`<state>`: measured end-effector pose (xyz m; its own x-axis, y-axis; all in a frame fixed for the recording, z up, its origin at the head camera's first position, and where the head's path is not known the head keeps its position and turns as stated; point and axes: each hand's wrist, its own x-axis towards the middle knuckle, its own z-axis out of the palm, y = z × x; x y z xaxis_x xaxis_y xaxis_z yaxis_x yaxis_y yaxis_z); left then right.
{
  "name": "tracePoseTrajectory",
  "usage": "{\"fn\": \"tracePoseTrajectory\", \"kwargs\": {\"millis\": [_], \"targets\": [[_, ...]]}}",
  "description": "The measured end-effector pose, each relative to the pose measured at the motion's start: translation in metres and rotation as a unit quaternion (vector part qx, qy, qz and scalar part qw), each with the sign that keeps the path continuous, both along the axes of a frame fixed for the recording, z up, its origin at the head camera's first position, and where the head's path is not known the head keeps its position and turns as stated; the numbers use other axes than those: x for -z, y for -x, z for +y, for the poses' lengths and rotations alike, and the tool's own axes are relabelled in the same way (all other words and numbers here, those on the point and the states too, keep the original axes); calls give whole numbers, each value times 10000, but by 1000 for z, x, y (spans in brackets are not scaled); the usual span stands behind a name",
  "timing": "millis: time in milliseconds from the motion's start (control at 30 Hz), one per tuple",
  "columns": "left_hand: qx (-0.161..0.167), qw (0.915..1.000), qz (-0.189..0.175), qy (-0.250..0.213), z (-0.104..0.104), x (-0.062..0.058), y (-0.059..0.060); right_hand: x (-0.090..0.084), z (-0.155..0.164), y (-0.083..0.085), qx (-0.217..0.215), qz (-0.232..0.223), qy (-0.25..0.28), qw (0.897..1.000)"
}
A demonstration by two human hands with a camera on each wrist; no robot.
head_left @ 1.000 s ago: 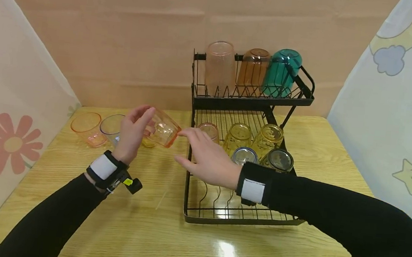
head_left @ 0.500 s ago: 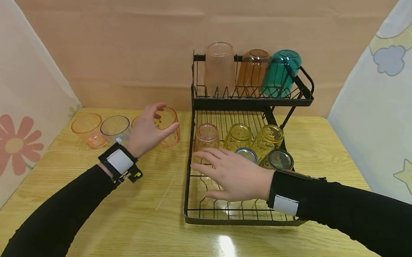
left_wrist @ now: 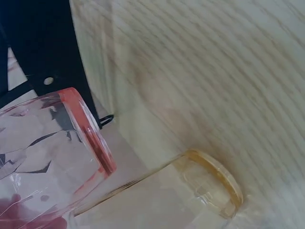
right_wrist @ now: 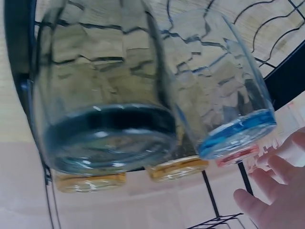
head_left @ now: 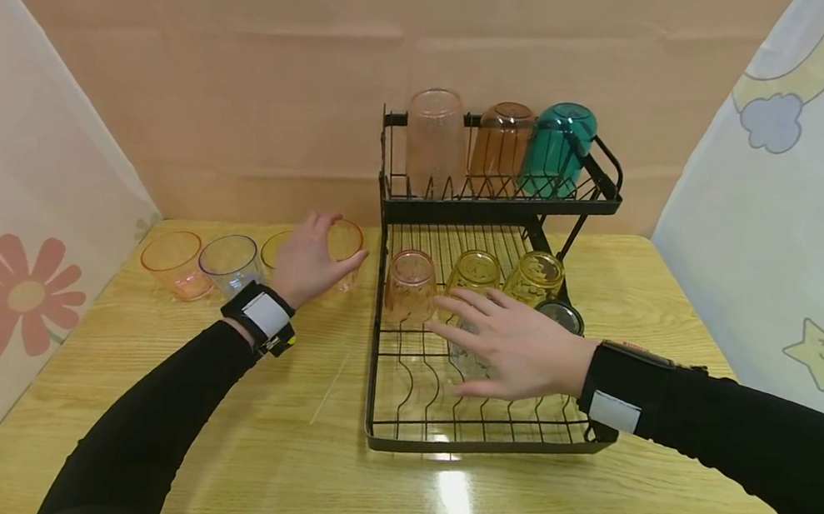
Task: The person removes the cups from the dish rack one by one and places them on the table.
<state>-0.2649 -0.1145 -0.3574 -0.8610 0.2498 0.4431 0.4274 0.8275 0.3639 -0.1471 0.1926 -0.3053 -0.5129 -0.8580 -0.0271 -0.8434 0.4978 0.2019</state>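
My left hand (head_left: pixel 308 261) grips a glass with a reddish-orange rim (head_left: pixel 348 236), thumb in front and fingers behind. The left wrist view shows the glass's thick pink base (left_wrist: pixel 88 131) above the tabletop, with fingertips (left_wrist: pixel 33 217) seen through its wall. To its left stand upright glasses with a yellow rim (head_left: pixel 273 249), a blue rim (head_left: pixel 229 259) and an orange rim (head_left: pixel 173 253). My right hand (head_left: pixel 512 344) hovers over the rack's lower tier with fingers spread, holding nothing. Behind it, partly hidden, is an upside-down glass with a blue base (right_wrist: pixel 238 131).
A black two-tier dish rack (head_left: pixel 475 448) stands right of centre. Its lower tier carries upside-down pink (head_left: pixel 411 286), yellow (head_left: pixel 477 270) and dark-based (right_wrist: pixel 109 136) glasses. Clear (head_left: pixel 433 142), brown (head_left: pixel 502 145) and teal (head_left: pixel 560 151) tumblers stand upside down on top.
The glass in my left hand has turned from tilted to roughly upright, beside the rack's left edge. My right hand has drawn away from it to the right, over the lower tier.
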Motion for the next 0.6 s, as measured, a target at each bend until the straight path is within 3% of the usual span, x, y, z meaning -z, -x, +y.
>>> {"fn": "tracePoseTrajectory", "kwargs": {"millis": [300,600], "targets": [[-217,9967,33,775,7,16,12,4,12,-1,130,139,139,9997],[-319,9951,-110,927,10,26,20,8,19,-1,247,146,408,9988]]}}
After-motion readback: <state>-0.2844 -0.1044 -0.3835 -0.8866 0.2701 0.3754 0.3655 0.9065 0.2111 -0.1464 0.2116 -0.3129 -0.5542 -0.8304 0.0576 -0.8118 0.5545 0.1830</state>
